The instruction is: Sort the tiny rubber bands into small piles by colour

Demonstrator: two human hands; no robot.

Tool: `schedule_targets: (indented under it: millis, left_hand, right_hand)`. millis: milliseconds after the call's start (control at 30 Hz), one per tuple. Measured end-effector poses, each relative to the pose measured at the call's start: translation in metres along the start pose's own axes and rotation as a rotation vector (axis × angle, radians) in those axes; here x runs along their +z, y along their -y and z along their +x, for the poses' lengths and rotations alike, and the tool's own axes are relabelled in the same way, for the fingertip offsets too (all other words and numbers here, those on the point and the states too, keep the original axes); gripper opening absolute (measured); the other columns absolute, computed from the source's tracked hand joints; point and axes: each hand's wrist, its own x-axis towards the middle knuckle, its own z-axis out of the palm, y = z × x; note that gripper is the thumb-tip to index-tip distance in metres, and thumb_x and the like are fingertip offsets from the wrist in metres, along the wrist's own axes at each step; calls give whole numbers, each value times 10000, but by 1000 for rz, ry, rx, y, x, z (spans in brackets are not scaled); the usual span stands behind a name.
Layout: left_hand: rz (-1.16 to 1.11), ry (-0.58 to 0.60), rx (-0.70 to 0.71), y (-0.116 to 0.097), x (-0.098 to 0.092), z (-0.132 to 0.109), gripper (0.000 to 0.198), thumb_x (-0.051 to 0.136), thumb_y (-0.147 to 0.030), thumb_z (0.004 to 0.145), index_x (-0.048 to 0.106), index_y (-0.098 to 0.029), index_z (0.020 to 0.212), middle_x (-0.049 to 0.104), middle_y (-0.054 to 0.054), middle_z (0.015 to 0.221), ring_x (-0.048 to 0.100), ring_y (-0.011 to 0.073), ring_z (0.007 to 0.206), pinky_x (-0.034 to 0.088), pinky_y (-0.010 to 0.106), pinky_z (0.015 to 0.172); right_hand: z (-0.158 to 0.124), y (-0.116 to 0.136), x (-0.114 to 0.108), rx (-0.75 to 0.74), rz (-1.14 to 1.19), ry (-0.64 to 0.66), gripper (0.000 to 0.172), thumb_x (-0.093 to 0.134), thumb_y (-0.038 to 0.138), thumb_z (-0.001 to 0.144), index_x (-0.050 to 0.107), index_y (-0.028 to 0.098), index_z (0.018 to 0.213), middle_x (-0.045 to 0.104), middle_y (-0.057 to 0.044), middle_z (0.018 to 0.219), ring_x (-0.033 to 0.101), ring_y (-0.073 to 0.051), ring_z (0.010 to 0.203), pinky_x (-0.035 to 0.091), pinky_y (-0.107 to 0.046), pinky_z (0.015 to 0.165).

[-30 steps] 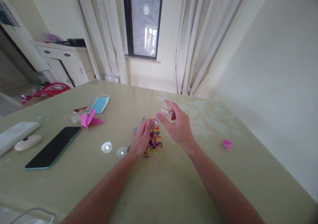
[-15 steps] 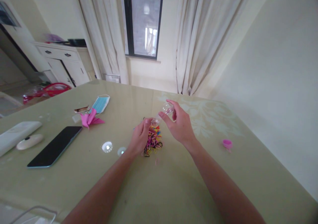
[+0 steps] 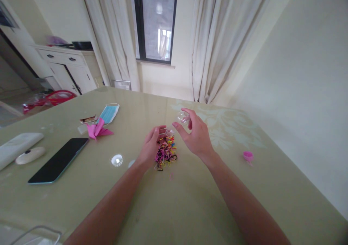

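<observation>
My right hand (image 3: 197,134) grips a small clear round bottle (image 3: 182,117) between thumb and fingers, tilted with its mouth (image 3: 170,133) down to the left. Under that mouth lies a heap of small colourful rubber bands (image 3: 165,153) in pink, black, yellow, orange and blue. Beside the heap, on its left, my left hand (image 3: 152,143) is cupped with thumb and fingers apart, close to the bottle's mouth. Whether its fingertips touch the bands I cannot tell. A pink cap (image 3: 248,156) sits on the table to the right.
On the left of the table (image 3: 190,208) lie a black phone (image 3: 58,161), a white oval object (image 3: 30,155), a long white device (image 3: 19,149), a pink folded paper figure (image 3: 98,129) and a blue mask (image 3: 108,113). One loose pink band (image 3: 171,177) lies near me.
My left hand has drawn slightly left, away from the bottle's mouth, and its fingers have loosened. The right hand keeps the bottle tilted in nearly the same place.
</observation>
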Motion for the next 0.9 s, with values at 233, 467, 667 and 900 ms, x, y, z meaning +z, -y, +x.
schedule_targets:
  millis: [233, 467, 667, 900]
  left_hand:
    - [-126, -1, -65, -5, 3, 1, 330, 749, -286, 865, 689, -223, 1184, 784, 78, 1136, 724, 238, 1093, 522, 402, 999]
    - [-80, 1, -39, -8, 4, 0, 345, 760, -407, 880, 716, -209, 1159, 802, 83, 1114, 727, 247, 1082, 512, 405, 1012]
    - [-134, 28, -66, -10, 5, -2, 364, 712, -442, 927, 727, -197, 1196, 769, 103, 1247, 706, 248, 1158, 526, 392, 1037]
    - [-248, 73, -160, -21, 5, -5, 404, 548, -528, 1012, 709, -228, 1229, 709, 108, 1348, 697, 257, 1211, 569, 459, 1081]
  right_hand:
    - [0, -1, 0, 22, 25, 35, 466, 725, 426, 931, 609, 220, 1333, 716, -36, 975, 581, -178, 707, 480, -335, 705]
    - [2, 0, -3, 52, 63, 26, 459, 733, 463, 920, 628, 226, 1300, 720, -34, 923, 577, -173, 671, 484, -331, 680]
    - [3, -2, -1, 100, 189, 70, 478, 738, 501, 922, 631, 228, 1299, 722, -25, 913, 628, -182, 721, 518, -330, 690]
    - [1, -5, 6, 137, 306, 135, 473, 759, 486, 908, 646, 259, 1308, 748, -20, 939, 686, -192, 792, 544, -326, 715]
